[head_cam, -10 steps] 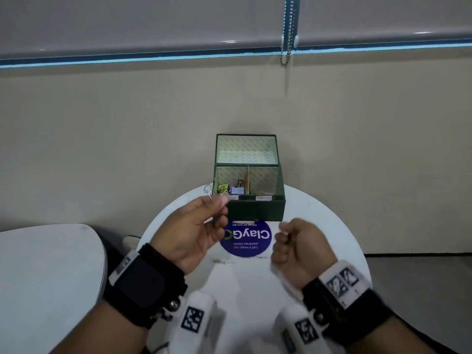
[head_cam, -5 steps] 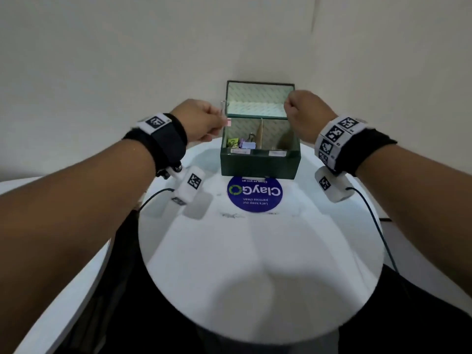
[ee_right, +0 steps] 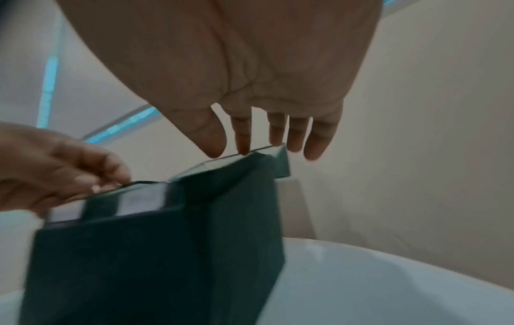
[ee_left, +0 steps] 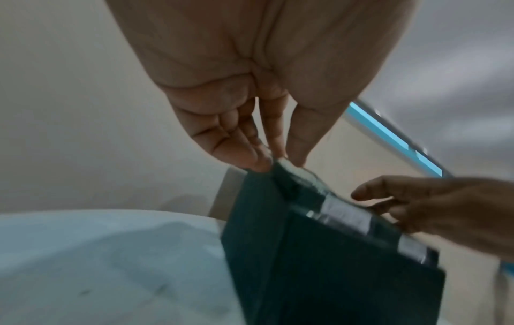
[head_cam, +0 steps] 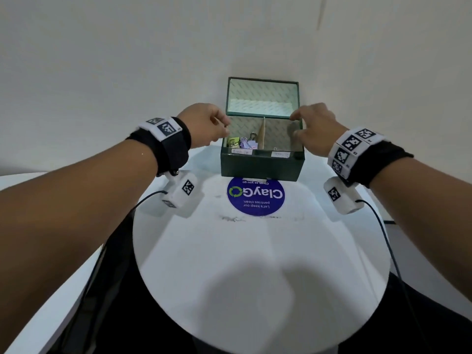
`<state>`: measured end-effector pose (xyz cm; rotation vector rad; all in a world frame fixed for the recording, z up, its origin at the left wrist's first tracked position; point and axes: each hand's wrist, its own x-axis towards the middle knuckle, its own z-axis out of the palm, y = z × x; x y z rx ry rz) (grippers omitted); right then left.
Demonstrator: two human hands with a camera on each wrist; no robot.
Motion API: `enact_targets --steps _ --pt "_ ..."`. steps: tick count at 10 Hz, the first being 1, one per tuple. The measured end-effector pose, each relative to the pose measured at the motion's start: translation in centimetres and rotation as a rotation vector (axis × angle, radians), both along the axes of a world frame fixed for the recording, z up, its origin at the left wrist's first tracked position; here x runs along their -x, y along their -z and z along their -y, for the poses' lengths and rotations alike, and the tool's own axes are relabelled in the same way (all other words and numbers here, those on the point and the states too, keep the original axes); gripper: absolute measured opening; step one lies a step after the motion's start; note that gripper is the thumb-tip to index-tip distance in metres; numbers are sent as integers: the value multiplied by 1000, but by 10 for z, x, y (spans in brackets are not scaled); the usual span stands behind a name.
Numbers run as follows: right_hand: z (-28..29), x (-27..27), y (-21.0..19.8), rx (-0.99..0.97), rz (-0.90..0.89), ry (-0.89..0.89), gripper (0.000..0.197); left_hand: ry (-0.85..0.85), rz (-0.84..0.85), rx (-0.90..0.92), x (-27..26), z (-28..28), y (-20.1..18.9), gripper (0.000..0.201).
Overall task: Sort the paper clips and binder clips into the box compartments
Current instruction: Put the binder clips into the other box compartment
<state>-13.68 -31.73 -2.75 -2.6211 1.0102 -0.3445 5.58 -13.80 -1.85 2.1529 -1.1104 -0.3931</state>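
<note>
Green box [head_cam: 260, 164] stands open at the table's [head_cam: 255, 264] far edge, binder clips [head_cam: 245, 143] in its left compartment; left hand [head_cam: 204, 126] and right hand [head_cam: 313, 129], fingers extended and empty, touch the lid's [head_cam: 261, 98] lower corners, so closing probably comes next: fold it evenly

The green box [head_cam: 261, 164] sits at the far edge of the round white table [head_cam: 255, 264], hard by the wall [head_cam: 127, 60], so there is little room to pass behind it. Its lid [head_cam: 262, 98] stands upright at the back and closes off that side. The mouth is open from above, but the left hand [head_cam: 204, 125] crowds its left rim and the right hand [head_cam: 313, 129] its right rim. A cardboard divider [head_cam: 261, 135] splits the inside; binder clips [head_cam: 242, 143] fill the left half. The near tabletop lies open, save for a blue sticker [head_cam: 255, 196] lying flat.
</note>
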Motion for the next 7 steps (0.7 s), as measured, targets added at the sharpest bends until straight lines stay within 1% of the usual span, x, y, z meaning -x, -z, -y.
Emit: enact_targets --steps 1,2,3,4,5,6,7 --pt "19 -1 1 -281 70 94 52 -39 -123 0 2 2 3 55" --pt "32 -9 0 -689 318 189 51 -11 -435 18 2 8 2 62" --pt "28 -17 -2 -933 512 247 34 3 -603 47 2 7 3 63" --pt "23 -20 -3 -1080 653 259 27 11 -615 66 3 5 4 68" --pt "25 -20 -3 -1259 765 172 38 -15 -606 73 5 3 5 70" --pt "34 -19 -3 -1374 923 93 56 -1 -640 81 3 4 7 66" --pt "46 -5 -5 -1395 1055 83 71 -84 -707 88 -2 -7 13 54"
